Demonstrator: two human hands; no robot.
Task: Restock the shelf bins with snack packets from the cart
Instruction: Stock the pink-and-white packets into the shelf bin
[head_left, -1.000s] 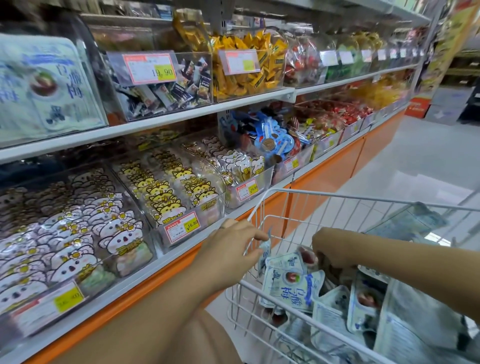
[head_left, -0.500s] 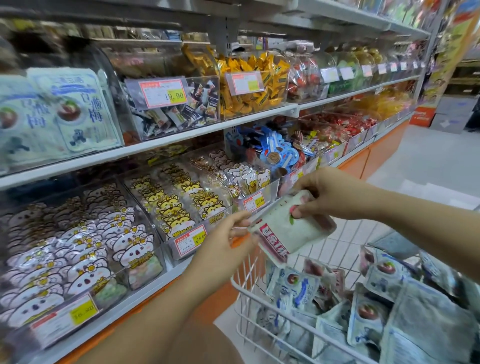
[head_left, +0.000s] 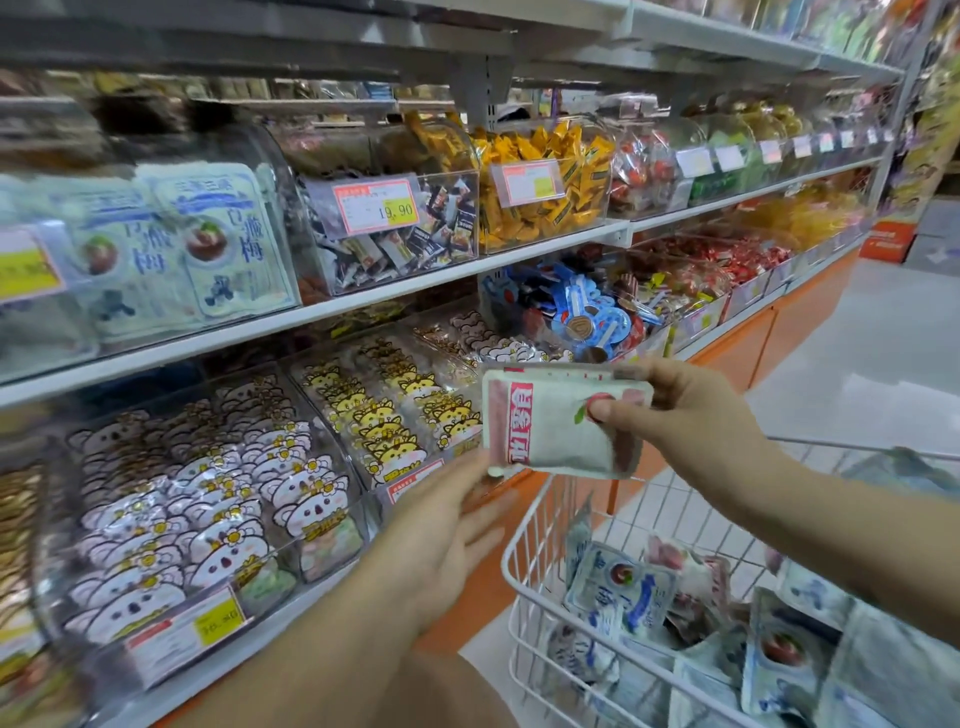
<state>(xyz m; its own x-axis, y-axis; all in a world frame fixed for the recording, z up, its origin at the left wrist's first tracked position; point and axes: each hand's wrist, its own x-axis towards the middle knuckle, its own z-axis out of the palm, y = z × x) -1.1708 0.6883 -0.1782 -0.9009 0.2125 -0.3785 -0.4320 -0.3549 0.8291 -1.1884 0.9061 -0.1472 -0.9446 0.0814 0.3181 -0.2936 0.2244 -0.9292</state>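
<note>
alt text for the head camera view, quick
A person's right hand pinches a white and red snack packet in front of clear shelf bins full of snacks, the open left hand just below it. A white wire cart holding more packets stands at lower right.

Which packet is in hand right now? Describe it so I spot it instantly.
Start at the white wire cart at lower right; just above its shelf-side corner, the right hand pinches one packet. It is white with a pink-red lettered band, unlike the blue-and-white packets lying in the cart.
</note>
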